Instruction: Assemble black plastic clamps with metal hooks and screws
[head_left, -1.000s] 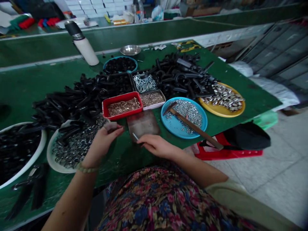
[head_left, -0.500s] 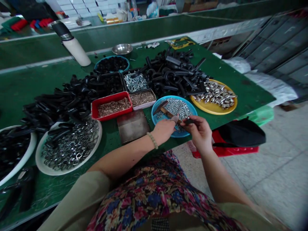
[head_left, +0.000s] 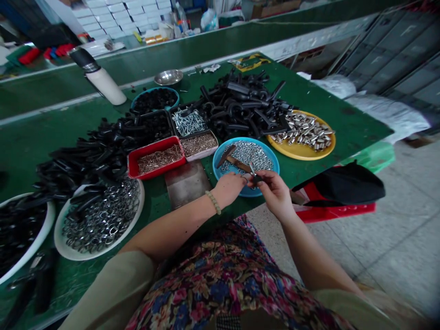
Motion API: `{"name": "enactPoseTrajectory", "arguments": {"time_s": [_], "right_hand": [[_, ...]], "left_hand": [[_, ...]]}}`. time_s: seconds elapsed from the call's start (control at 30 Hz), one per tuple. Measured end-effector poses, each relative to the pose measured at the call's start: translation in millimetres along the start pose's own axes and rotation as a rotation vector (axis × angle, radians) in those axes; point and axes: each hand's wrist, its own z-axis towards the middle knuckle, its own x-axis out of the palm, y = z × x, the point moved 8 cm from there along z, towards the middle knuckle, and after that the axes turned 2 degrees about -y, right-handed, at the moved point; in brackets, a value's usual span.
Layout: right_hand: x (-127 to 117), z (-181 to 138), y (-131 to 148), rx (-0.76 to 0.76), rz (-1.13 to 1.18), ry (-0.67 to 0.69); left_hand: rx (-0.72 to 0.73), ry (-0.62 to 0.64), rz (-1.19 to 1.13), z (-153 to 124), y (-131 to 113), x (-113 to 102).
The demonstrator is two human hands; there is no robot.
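Observation:
My right hand (head_left: 277, 195) pinches a small black knob (head_left: 256, 178) with a thin metal shank sticking up from it. Close beside it, the fingers of my left hand (head_left: 231, 189) are curled together near the knob; what they hold, if anything, is hidden. A beaded bracelet circles the left wrist. Both hands are over the near rim of a blue tray (head_left: 277, 166) of small metal nuts (head_left: 256, 153). Across this tray lies a hammer (head_left: 237, 161), its head at the left and its wooden handle passing behind my right hand.
Left of the blue tray are a metal plate (head_left: 187, 183), a red bin (head_left: 129, 165) of pins and a white bowl (head_left: 58, 240) of rings. Black handles (head_left: 247, 105) are piled behind. A yellow tray (head_left: 292, 149) holds metal sleeves. A black cloth item (head_left: 350, 185) sits at the right.
My right hand has shifted left with the knob, closer to my left hand. My left hand has drawn slightly back. The view has tilted a little.

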Motion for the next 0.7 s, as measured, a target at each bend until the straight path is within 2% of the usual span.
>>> {"name": "enactPoseTrajectory", "arguments": {"time_s": [0.3, 0.43, 0.5, 0.63, 0.7], "right_hand": [[-7, 0, 9, -0.003, -0.029, -0.071], [-4, -4, 10, -0.01, -0.042, -0.044], [4, -8, 8, 0.013, -0.024, 0.03], [30, -15, -1, 0.084, 0.0, 0.216], [42, -14, -2, 0.111, -0.004, 0.284]], "left_hand": [[-0.039, -0.012, -0.111, 1, -15, 7], [-0.123, -0.068, -0.338, 1, 1, -4], [-0.185, -0.106, -0.64, -6, 19, -13], [-0.364, -0.141, -1.558, -33, 49, -18], [-0.451, -0.179, -1.842, -49, 58, -18]]}}
